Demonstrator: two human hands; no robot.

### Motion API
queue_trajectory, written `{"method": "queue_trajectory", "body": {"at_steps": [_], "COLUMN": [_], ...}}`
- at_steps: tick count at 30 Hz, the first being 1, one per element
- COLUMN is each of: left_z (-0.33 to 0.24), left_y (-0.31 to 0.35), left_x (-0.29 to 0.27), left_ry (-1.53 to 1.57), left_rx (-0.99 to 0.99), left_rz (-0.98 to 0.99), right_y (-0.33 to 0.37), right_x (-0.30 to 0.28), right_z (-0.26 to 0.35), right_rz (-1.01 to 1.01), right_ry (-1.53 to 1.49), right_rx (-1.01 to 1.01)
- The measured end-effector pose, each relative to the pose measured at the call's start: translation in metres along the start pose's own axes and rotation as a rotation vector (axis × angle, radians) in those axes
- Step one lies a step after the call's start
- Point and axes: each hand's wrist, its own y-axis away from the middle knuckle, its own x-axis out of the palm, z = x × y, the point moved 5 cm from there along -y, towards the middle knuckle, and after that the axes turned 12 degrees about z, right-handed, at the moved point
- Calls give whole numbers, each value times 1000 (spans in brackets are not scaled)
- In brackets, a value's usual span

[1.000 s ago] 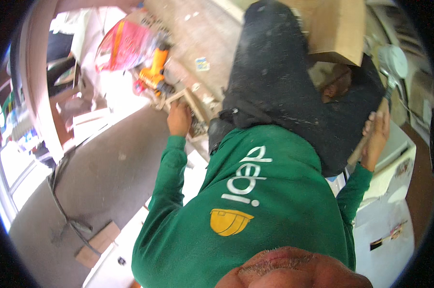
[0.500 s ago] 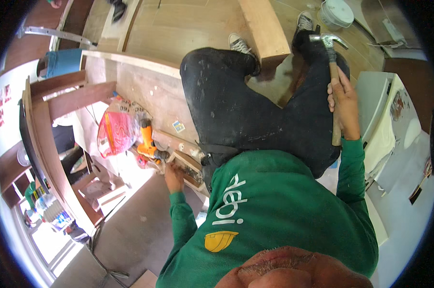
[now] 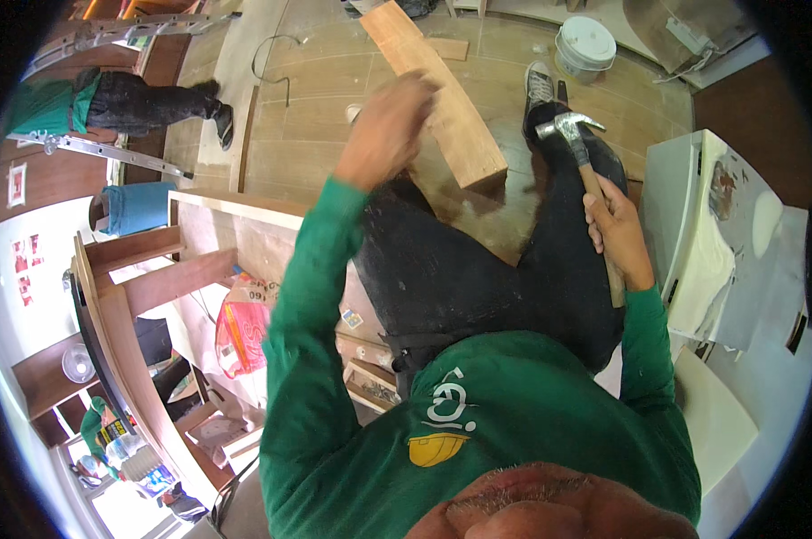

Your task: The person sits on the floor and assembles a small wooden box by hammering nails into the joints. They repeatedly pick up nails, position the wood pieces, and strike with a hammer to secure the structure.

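Note:
My right hand (image 3: 618, 235) is wrapped round the wooden handle of a claw hammer (image 3: 587, 171), whose metal head lies over my right knee. My left hand (image 3: 386, 130) is raised above my left knee, beside a thick pale wooden beam (image 3: 451, 103). Motion blurs its fingers, so I cannot tell what they hold, if anything. The beam's near end reaches between my knees. By my left hip is a small wooden box (image 3: 355, 393) with small metal pieces in it.
A white bucket (image 3: 585, 49) stands beyond my right foot. To the left are a wooden frame (image 3: 190, 269) and a red-and-clear plastic bag (image 3: 242, 337). A co-worker in dark trousers (image 3: 145, 103) is near a ladder (image 3: 127, 154). A white cabinet (image 3: 684, 207) stands at right.
My left hand has gone from the small box forward and up to beside the beam. The hammer stays in my right hand. The view has shifted, and a co-worker now shows at upper left.

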Motion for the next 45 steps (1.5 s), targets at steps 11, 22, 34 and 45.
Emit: {"method": "queue_trajectory", "body": {"at_steps": [11,22,34,45], "left_z": [122,251,217,111], "left_y": [-93,-26,-32,-36], "left_x": [113,146,155,114], "left_ry": [-193,-437,-187,-28], "left_rx": [182,-643,-882,-838], "left_rz": [496,456,225,-86], "right_y": [8,11,16,12], "right_x": [-24,-27,-24,-4], "right_z": [9,4,-2,6], "right_rz": [-22,-44,-54,-84], "right_ry": [-160,-177,-106,235], "right_rx": [19,-31,-62,-105]}}
